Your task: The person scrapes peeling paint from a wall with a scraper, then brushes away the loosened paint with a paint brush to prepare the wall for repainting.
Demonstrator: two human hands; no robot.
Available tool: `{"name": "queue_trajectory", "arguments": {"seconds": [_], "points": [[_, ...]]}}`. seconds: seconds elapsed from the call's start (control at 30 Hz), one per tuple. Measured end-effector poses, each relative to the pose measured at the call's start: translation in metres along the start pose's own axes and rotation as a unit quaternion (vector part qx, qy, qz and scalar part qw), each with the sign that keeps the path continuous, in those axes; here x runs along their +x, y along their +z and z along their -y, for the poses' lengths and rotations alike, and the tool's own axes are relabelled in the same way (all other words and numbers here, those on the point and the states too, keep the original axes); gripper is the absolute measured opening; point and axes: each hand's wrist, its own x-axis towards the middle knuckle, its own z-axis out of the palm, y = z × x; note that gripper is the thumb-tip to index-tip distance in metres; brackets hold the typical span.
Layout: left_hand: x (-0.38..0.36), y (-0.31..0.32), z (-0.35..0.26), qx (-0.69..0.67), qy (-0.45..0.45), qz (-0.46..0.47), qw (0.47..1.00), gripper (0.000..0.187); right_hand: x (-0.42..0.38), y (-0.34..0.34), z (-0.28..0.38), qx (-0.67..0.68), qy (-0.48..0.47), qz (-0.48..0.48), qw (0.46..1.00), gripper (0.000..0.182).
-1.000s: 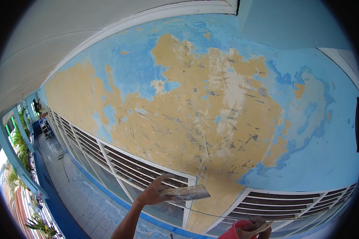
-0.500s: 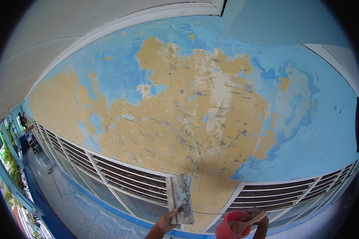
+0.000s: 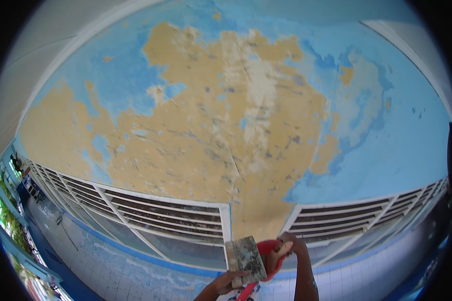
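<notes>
At the bottom centre my left hand (image 3: 229, 282) grips a flat, paint-stained board (image 3: 247, 260), its fingers wrapped round the lower left edge. Just right of it, my right hand (image 3: 292, 244) is closed at the rim of a red bucket (image 3: 270, 275) and by the pale handle of a tool (image 3: 283, 250), whose wide brown part lies inside the bucket. The board overlaps the bucket's left side in view. What the bucket contains is hidden.
A wall (image 3: 186, 140) with peeling blue paint and tan patches fills the view ahead. Louvred windows (image 3: 160, 215) run below it on both sides. Tiled floor (image 3: 115, 266) lies beneath, and plants (image 3: 7, 215) show at the far left.
The view has tilted down. The board has moved right and turned, and now overlaps the bucket. The bucket and my right hand have moved up and left in view.
</notes>
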Motion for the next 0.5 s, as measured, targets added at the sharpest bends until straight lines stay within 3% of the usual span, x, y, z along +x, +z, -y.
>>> {"name": "queue_trajectory", "arguments": {"seconds": [0.03,0.1,0.27,0.33,0.43,0.47,0.5], "points": [[-0.011,0.016,-0.009,0.021,0.001,-0.028,0.999,0.058,0.011,0.005,-0.010,-0.005,0.000,0.000,1.000,0.027],[-0.017,0.017,-0.012,-0.008,0.002,-0.020,1.000,0.057,0.016,0.008,0.008,0.026,0.010,-0.035,0.999,0.019],[-0.018,0.013,0.000,-0.088,0.073,-0.051,0.992,0.055,0.027,0.020,0.009,0.038,0.021,-0.059,0.997,0.023],[-0.022,0.017,-0.005,-0.121,0.056,0.028,0.991,0.054,0.025,0.025,0.020,0.070,0.039,-0.055,0.995,0.023],[-0.019,0.004,0.001,-0.076,0.025,0.045,0.996,0.053,0.029,0.037,0.019,0.092,0.027,-0.055,0.994,0.025],[-0.018,0.005,0.008,-0.030,0.006,-0.047,0.998,0.053,0.033,0.042,0.014,0.086,0.007,-0.058,0.995,0.025],[-0.019,0.014,0.010,-0.034,0.002,-0.049,0.998,0.053,0.034,0.045,0.011,0.081,-0.013,-0.061,0.995,0.025]]}}
